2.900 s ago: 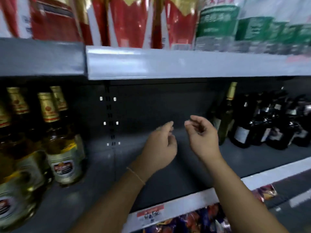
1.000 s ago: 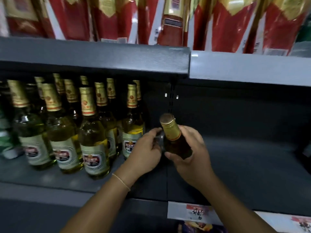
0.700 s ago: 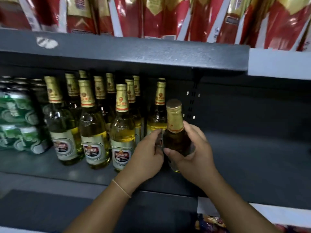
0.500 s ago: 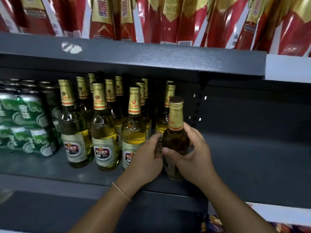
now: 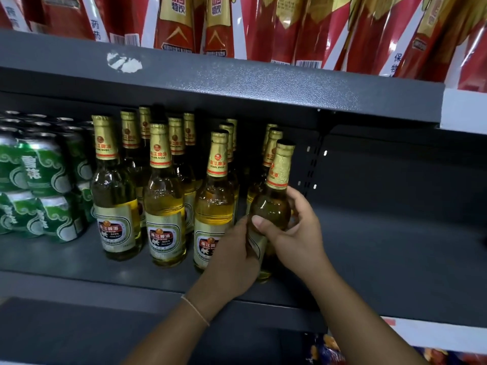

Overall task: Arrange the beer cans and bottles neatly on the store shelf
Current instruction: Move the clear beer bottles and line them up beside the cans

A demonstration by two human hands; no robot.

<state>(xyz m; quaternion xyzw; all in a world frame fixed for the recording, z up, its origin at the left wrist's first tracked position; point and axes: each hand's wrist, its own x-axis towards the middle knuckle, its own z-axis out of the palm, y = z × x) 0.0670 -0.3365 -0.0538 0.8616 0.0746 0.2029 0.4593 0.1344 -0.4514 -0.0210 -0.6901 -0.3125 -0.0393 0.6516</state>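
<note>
A beer bottle with a gold foil neck stands at the right end of the front row on the dark grey shelf. My right hand grips its body, thumb across the front. My left hand holds the lower part of the same bottle from the left. Several matching gold-labelled beer bottles stand in rows to the left. Shrink-wrapped green beer cans are stacked at the far left.
The shelf's right half is bare dark metal with a slotted upright at the back. The shelf above holds red and gold boxes and overhangs the bottle tops. A white price strip runs along the lower right.
Both hands have brought the bottle left and set it down upright at the end of the front row. The view has swung left, bringing the cans into sight.
</note>
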